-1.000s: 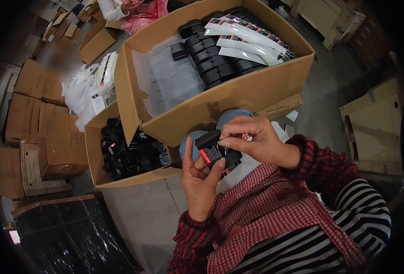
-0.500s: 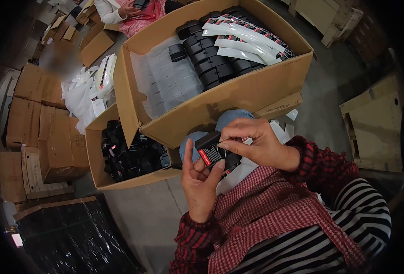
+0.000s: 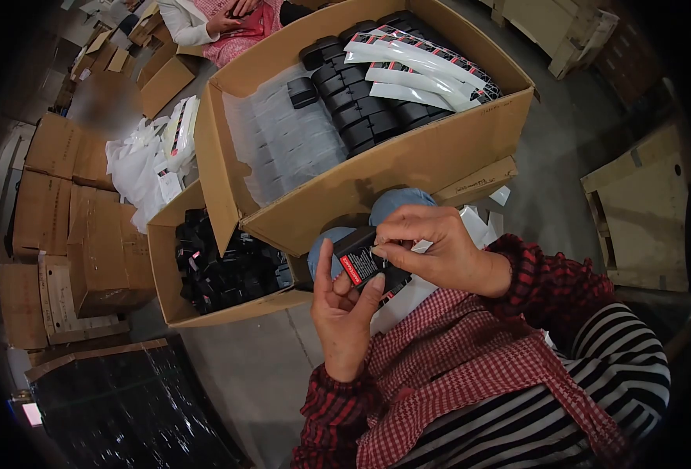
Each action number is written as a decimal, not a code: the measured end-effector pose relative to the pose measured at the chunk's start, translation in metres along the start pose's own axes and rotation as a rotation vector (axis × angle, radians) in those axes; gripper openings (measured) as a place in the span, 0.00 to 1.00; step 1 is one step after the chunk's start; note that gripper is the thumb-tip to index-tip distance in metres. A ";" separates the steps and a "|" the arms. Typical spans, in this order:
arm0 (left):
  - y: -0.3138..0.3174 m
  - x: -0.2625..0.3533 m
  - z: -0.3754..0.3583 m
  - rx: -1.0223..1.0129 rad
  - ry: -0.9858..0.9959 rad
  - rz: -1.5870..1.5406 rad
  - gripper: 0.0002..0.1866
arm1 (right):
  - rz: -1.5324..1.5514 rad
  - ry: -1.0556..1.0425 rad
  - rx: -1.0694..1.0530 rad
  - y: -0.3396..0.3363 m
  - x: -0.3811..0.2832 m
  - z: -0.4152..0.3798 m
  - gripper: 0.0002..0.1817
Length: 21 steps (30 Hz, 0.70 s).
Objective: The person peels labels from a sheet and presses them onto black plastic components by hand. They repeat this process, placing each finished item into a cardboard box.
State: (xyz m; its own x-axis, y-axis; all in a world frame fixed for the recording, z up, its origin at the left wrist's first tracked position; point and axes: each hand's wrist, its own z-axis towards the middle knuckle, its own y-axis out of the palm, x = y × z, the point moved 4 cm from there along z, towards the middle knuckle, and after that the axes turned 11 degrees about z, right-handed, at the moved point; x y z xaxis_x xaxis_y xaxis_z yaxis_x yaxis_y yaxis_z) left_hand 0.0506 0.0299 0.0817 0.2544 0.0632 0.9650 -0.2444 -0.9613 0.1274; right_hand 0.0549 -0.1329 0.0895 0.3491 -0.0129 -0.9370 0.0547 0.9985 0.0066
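Note:
A small black box with a red label [image 3: 358, 264] is held up in front of my chest. My left hand [image 3: 344, 311] grips it from below, thumb on its left edge. My right hand [image 3: 431, 244] pinches its upper right corner with fingertips. White sleeves [image 3: 431, 291] lie on my lap under the box. Just beyond stands a big open carton [image 3: 408, 168] holding clear plastic trays [image 3: 287, 141], rows of black cases [image 3: 361, 109] and white printed sleeves [image 3: 419, 66].
A smaller carton [image 3: 164, 266] at the left is filled with black boxed items [image 3: 224, 266]. White bags [image 3: 138, 168] and stacked cartons [image 3: 72, 211] lie further left. Another person [image 3: 220, 23] sits at the top. A black wrapped pallet [image 3: 119, 406] is at lower left, wooden boards [image 3: 638, 223] at right.
The hands and the black box have stayed nearly in place; my right fingertips have shifted slightly on the box's corner. The view has drifted a little.

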 end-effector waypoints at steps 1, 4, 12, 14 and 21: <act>0.000 0.000 0.000 -0.009 -0.008 -0.001 0.40 | -0.002 -0.009 0.003 0.001 -0.001 0.000 0.05; 0.002 0.000 0.000 0.015 -0.013 0.008 0.37 | -0.022 -0.021 0.001 0.002 -0.001 0.001 0.06; -0.003 -0.010 0.007 0.103 0.029 0.018 0.29 | -0.226 0.012 -0.064 0.007 -0.005 0.006 0.20; -0.006 -0.014 0.010 0.110 0.060 0.035 0.29 | -0.333 0.090 -0.107 0.009 -0.003 0.009 0.25; -0.030 -0.021 0.026 0.170 0.037 -0.040 0.28 | -0.333 0.285 -0.073 -0.001 0.046 0.032 0.33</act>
State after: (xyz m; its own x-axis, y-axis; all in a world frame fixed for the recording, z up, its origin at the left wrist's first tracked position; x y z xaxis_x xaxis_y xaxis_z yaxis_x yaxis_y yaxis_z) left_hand 0.0765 0.0503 0.0521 0.2258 0.1093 0.9680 -0.0722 -0.9891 0.1285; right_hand 0.1011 -0.1366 0.0580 0.0514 -0.3297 -0.9427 0.0506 0.9436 -0.3272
